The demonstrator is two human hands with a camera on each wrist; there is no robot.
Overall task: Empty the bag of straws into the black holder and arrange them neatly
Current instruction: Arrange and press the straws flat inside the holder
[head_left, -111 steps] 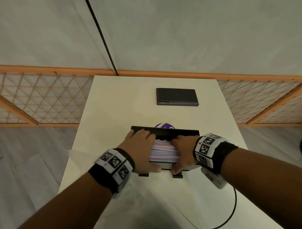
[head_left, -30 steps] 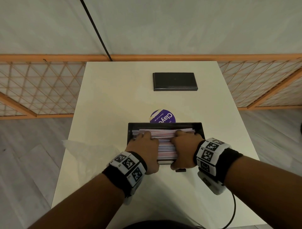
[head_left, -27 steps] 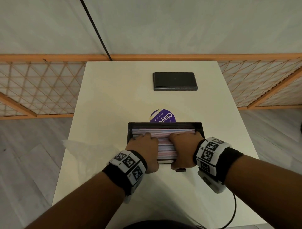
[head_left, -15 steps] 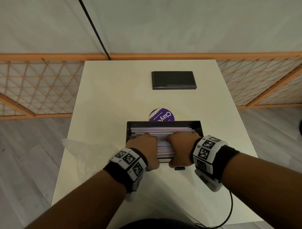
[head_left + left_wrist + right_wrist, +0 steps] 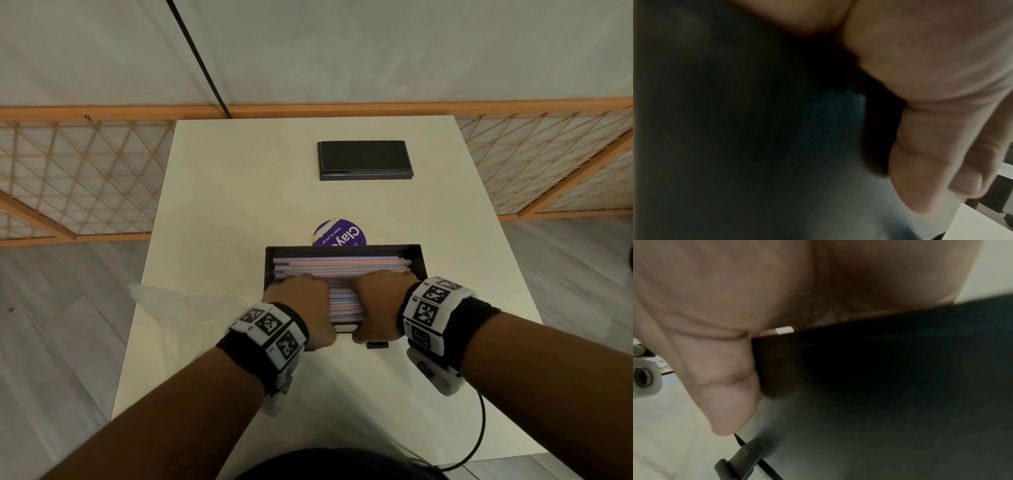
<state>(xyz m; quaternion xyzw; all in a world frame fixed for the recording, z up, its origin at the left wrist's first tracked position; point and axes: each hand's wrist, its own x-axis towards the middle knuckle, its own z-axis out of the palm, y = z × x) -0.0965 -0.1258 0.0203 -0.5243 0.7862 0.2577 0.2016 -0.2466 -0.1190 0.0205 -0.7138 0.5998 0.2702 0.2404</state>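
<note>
Straws (image 5: 342, 265) lie flat lengthwise in black holder (image 5: 422, 260), pink, white and blue stripes, filling it front to back. Left hand (image 5: 301, 308) and right hand (image 5: 380, 305) both on top of the stack at its near half, fingers curled down over the straws, thumbs (image 5: 941, 154) down the outer near wall of the holder; a strip of straws shows between the two hands. Right wrist view: thumb (image 5: 721, 386) flat against dark wall, one white straw end (image 5: 784, 330) peeking over the rim under the palm. Whether fingers pinch straws or only press them, cannot tell. Holder sits mid table (image 5: 222, 205), purple round sticker (image 5: 339, 234) just behind it, partly hidden by far wall. Black lid (image 5: 364, 160) flat near far edge, well apart. Clear bag (image 5: 178, 305) left of holder, beside left wrist. Versus 0.5 s ago: hands nearly same spot, right hand's fingers a bit further toward centre, straws unchanged
</note>
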